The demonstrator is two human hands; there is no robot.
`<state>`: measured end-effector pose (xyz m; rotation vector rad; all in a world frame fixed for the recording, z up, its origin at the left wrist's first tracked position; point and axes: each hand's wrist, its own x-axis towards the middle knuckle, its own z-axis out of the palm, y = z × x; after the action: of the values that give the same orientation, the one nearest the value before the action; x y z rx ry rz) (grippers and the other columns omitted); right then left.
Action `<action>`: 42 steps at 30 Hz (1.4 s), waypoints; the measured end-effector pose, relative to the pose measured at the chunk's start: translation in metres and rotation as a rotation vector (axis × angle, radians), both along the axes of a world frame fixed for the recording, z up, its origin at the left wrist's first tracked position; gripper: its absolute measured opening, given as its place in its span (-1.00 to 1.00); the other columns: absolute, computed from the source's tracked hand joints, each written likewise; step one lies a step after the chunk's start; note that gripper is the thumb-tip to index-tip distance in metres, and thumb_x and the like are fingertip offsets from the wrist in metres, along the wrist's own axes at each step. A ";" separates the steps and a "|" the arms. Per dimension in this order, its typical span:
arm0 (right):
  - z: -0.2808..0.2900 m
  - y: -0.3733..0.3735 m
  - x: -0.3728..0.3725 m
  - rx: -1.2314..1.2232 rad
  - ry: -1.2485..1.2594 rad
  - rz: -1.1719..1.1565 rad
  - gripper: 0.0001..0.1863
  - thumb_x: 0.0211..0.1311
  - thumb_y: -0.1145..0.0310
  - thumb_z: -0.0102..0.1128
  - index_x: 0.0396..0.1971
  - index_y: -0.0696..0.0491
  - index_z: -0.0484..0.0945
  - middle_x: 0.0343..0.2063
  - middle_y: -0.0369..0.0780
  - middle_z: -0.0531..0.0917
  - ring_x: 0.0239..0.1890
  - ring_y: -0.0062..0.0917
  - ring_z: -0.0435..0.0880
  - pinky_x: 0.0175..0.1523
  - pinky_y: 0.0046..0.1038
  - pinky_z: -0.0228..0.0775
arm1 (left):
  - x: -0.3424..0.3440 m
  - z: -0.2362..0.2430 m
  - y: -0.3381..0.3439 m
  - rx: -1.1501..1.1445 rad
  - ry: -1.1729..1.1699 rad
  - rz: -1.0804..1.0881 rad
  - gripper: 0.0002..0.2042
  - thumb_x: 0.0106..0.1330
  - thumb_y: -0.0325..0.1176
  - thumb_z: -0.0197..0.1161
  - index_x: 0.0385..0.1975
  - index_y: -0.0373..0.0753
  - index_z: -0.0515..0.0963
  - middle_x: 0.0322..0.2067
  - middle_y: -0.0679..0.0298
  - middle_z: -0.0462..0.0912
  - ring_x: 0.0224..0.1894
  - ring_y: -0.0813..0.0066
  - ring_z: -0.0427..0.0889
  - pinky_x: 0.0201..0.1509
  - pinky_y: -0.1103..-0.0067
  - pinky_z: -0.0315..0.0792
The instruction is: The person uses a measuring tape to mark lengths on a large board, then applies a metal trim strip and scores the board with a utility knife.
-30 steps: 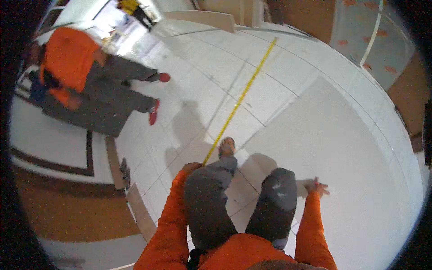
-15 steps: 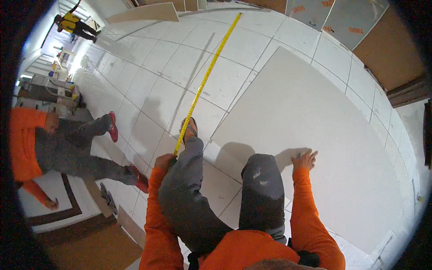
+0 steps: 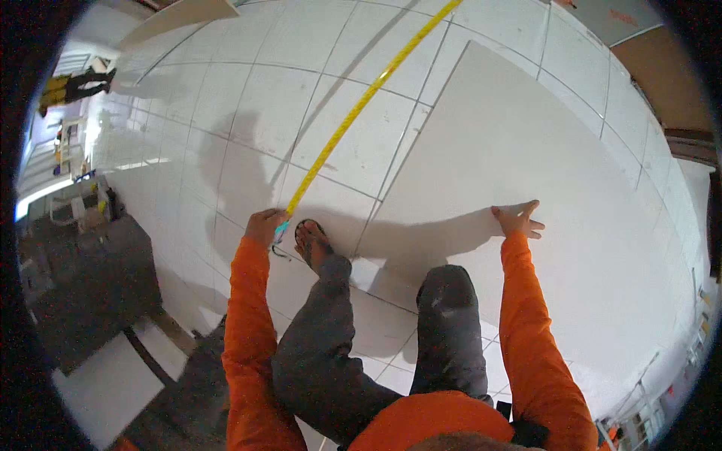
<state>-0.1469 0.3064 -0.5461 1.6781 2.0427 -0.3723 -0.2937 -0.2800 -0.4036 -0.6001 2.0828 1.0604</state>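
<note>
My left hand [image 3: 263, 224], closed around a tape measure [image 3: 281, 228] with some turquoise on its case, is just left of my sandalled foot [image 3: 311, 242]. The yellow blade [image 3: 342, 134] runs from it across the tiles out of view at the top. My right hand [image 3: 520, 219] has its fingers spread over a large pale board [image 3: 587, 286] lying flat on the floor. My bent knee [image 3: 444, 293] is at the board's lower left edge.
Tiled floor [image 3: 188, 113] surrounds the board. A dark grey bulky object [image 3: 98, 263] stands at left. A far person [image 3: 75, 90] in yellow is at upper left. Dark trousers [image 3: 192, 391] show at lower left. Leaning panels [image 3: 647, 68] line the upper right.
My left hand and the tape have moved forward, up the picture; my right hand has moved forward over the board. The orange-clad co-worker has moved mostly out of view at left.
</note>
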 end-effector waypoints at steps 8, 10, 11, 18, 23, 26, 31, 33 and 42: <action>-0.003 -0.008 -0.001 -0.020 0.042 0.046 0.56 -0.37 -0.09 0.72 0.57 -0.29 -0.32 0.40 0.41 -0.24 0.41 0.41 -0.13 0.40 0.16 0.16 | -0.215 0.002 0.131 0.026 0.454 -1.040 -0.71 0.29 -0.20 0.31 -0.24 -0.32 0.73 -0.45 0.36 0.67 -0.45 0.61 0.55 -0.36 0.60 0.43; -0.002 -0.002 0.012 -0.018 0.026 -0.014 0.55 -0.36 -0.06 0.73 0.57 -0.32 -0.31 0.42 0.38 -0.26 0.45 0.40 -0.23 0.41 0.20 0.14 | -0.236 0.018 0.204 0.001 0.116 -0.749 -0.80 0.30 -0.30 0.28 -0.21 -0.25 0.73 -0.41 0.28 0.71 -0.43 0.51 0.64 -0.32 0.57 0.54; -0.002 0.000 0.012 -0.016 0.031 -0.044 0.54 -0.36 -0.04 0.73 0.57 -0.33 -0.31 0.43 0.37 -0.28 0.47 0.40 -0.28 0.41 0.22 0.12 | -0.249 0.026 0.237 -0.028 -0.037 -0.600 -0.83 0.31 -0.36 0.27 -0.20 -0.22 0.73 -0.39 0.23 0.73 -0.42 0.46 0.69 -0.29 0.56 0.60; 0.020 -0.012 -0.020 -0.152 0.083 -0.195 0.56 -0.46 0.03 0.79 0.54 -0.52 -0.26 0.50 0.22 -0.38 0.53 0.29 -0.39 0.28 0.50 0.08 | -0.355 0.060 0.327 0.109 0.333 -1.244 -0.77 0.30 -0.27 0.33 -0.22 -0.30 0.71 -0.41 0.32 0.69 -0.42 0.57 0.62 -0.34 0.62 0.51; 0.020 -0.009 -0.026 -0.167 0.036 -0.260 0.54 -0.44 0.08 0.80 0.53 -0.55 -0.22 0.52 0.13 -0.44 0.55 0.17 -0.45 0.26 0.57 0.00 | -0.416 0.117 0.376 0.019 0.137 -1.021 -0.70 0.25 -0.18 0.33 -0.22 -0.30 0.74 -0.45 0.33 0.68 -0.44 0.61 0.57 -0.38 0.61 0.45; 0.016 0.001 -0.011 -0.091 0.079 -0.300 0.52 -0.44 0.07 0.80 0.52 -0.58 -0.19 0.53 0.08 -0.46 0.56 0.11 -0.49 0.27 0.55 -0.02 | -0.456 0.125 0.417 -0.062 0.110 -1.119 -0.72 0.24 -0.21 0.34 -0.23 -0.29 0.75 -0.43 0.32 0.69 -0.42 0.57 0.60 -0.36 0.58 0.48; 0.062 -0.007 -0.063 -0.233 0.106 -0.352 0.49 -0.41 0.11 0.79 0.50 -0.66 -0.18 0.57 -0.07 -0.43 0.59 -0.02 -0.47 0.35 0.50 -0.10 | -0.520 0.126 0.438 -0.365 0.250 -1.517 -0.72 0.20 -0.30 0.35 -0.06 -0.04 0.73 -0.15 0.30 0.78 -0.21 0.39 0.75 -0.17 0.36 0.67; 0.046 -0.007 -0.050 -0.195 0.136 -0.454 0.32 -0.18 0.16 0.62 0.51 -0.65 -0.17 0.57 -0.07 -0.41 0.59 0.00 -0.44 0.36 0.47 -0.09 | -0.515 0.084 0.465 -0.113 0.333 -1.724 -0.76 0.23 -0.26 0.34 -0.13 -0.07 0.74 -0.27 0.26 0.77 -0.33 0.36 0.74 -0.34 0.34 0.63; 0.026 -0.151 -0.101 -0.217 0.177 -0.670 -0.16 0.40 0.09 0.15 0.54 -0.54 -0.12 0.57 -0.07 -0.44 0.58 0.06 -0.42 0.35 0.43 -0.02 | -0.367 -0.039 0.510 -0.118 -0.397 -1.006 -0.71 0.23 -0.14 0.32 -0.47 -0.28 0.59 -0.59 0.11 0.63 -0.66 0.21 0.58 -0.64 0.24 0.49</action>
<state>-0.2482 0.1552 -0.5203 2.2070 1.4200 -0.9495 -0.6602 0.2302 -0.4431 0.2039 1.7267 0.2090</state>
